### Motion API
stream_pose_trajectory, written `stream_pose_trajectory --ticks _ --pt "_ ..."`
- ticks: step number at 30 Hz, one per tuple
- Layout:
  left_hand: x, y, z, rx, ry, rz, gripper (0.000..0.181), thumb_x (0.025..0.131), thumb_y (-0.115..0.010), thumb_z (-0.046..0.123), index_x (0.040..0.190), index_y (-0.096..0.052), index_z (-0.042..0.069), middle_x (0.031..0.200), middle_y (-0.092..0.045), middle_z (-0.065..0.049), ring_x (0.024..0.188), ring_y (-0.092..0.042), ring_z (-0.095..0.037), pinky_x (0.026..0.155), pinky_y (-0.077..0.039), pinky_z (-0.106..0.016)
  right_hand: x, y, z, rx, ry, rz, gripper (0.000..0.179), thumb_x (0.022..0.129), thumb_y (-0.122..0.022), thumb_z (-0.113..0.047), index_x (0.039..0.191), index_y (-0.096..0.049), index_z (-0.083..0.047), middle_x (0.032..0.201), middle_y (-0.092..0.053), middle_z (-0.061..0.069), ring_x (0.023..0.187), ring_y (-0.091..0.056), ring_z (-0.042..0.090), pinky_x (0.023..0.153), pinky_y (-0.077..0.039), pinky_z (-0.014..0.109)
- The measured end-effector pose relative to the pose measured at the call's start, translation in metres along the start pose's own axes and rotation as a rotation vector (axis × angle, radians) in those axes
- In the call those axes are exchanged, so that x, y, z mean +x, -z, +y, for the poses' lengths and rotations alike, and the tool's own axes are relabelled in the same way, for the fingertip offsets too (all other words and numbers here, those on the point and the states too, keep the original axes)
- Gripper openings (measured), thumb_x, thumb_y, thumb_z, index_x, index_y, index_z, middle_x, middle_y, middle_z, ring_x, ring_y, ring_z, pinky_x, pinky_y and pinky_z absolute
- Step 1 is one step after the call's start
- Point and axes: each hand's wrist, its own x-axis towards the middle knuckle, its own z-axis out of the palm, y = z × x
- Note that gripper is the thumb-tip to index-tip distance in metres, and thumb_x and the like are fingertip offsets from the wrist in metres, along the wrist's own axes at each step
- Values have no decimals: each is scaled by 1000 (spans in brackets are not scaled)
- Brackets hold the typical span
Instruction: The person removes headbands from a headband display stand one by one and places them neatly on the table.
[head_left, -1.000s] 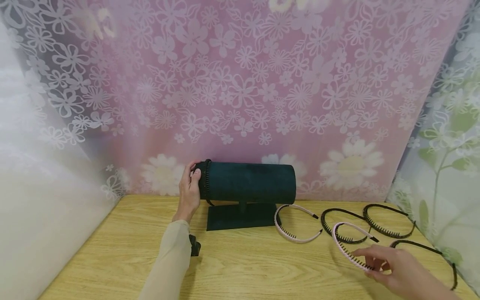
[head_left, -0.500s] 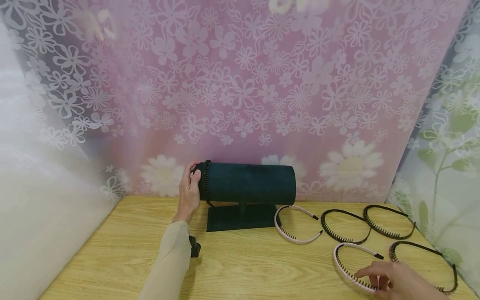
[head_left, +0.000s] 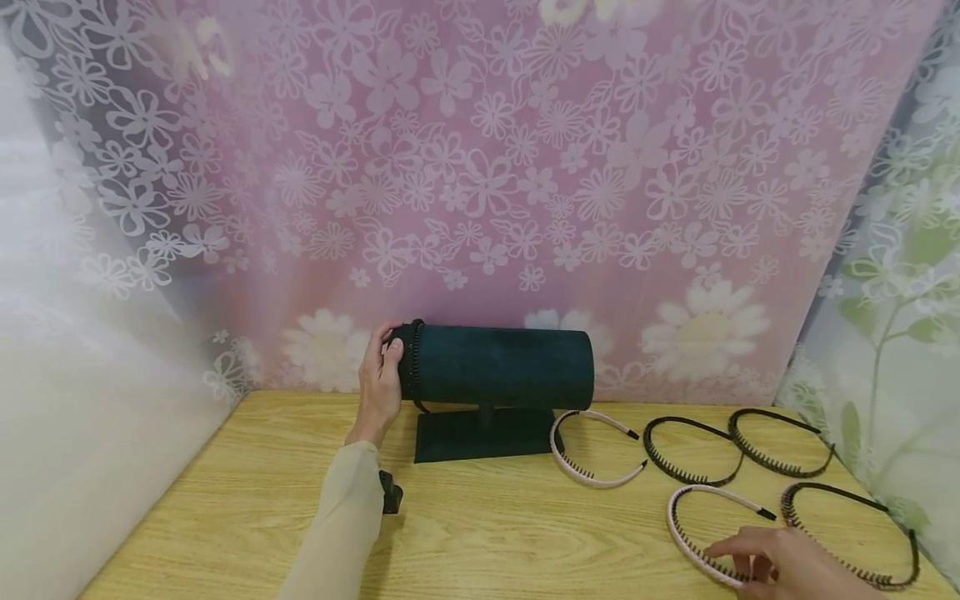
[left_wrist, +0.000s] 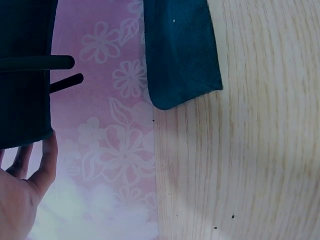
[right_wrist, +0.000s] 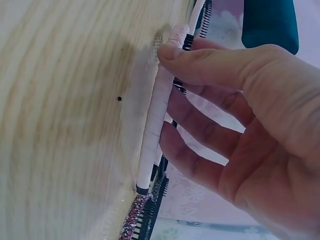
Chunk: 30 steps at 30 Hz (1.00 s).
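Observation:
My left hand (head_left: 379,385) grips the left end of a dark teal cylindrical headband stand (head_left: 506,367), thumb in front and fingers over the top. Around that end sits a dark toothed headband (head_left: 416,362), whose two tips poke out below the cylinder in the left wrist view. At the lower right, my right hand (head_left: 798,567) pinches a pink toothed headband (head_left: 684,542) between thumb and fingers. The right wrist view shows this hand (right_wrist: 280,115) with the thumb on the wrapped pink band (right_wrist: 159,105), which lies at or very near the tabletop.
Another pink headband (head_left: 561,454) lies by the stand's base (head_left: 450,437). Farther right are black headbands (head_left: 660,467), (head_left: 757,454) and a dark glittery headband (head_left: 870,575) beside my right hand. A pink floral cloth (head_left: 480,167) hangs behind the wooden table (head_left: 510,542).
My right hand has lowered the pink headband toward the front of the table, away from the black headband behind it. The left hand and the stand have stayed put.

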Motion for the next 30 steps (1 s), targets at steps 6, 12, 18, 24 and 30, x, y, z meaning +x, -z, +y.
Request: stream_pose_trajectory --ticks 6,12,18,24,30 --pt "-1 0 1 16 -8 -3 45 111 -36 40 148 -49 20 148 -51 -4 139 -48 -25 118 -36 -53 -1 0 1 55 -19 -17 37 89 -71 4 124 -71 -9 84 -66 -10 72 -59 -8 54 -49 21" --pt "-1 0 1 -4 -2 -9 45 110 -37 40 148 -49 19 147 -51 -3 138 -48 -24 119 -35 -53 -5 1 4 100 -80 -36 37 92 -68 5 127 -69 -6 85 -66 -11 73 -62 -6 56 -51 23" --pt "-1 0 2 -10 -2 -19 44 111 -37 38 148 -49 19 148 -51 -4 137 -48 -25 118 -35 -53 -3 4 -6 -28 -193 76 31 96 -67 -4 128 -67 -2 95 -70 -9 80 -62 -8 59 -53 22" --pt "0 0 0 -19 -5 -15 42 111 -38 36 148 -50 20 147 -51 -3 137 -48 -25 118 -35 -53 15 1 -26 -261 -261 317 32 93 -75 -15 124 -69 -8 105 -73 6 82 -62 -11 58 -52 21" --pt "-1 1 1 -10 -1 -11 43 111 -38 37 148 -50 20 147 -51 -3 136 -48 -26 117 -35 -54 41 4 -40 -379 -64 594 52 76 -86 -3 123 -72 -22 109 -69 -22 86 -66 -8 60 -52 14"
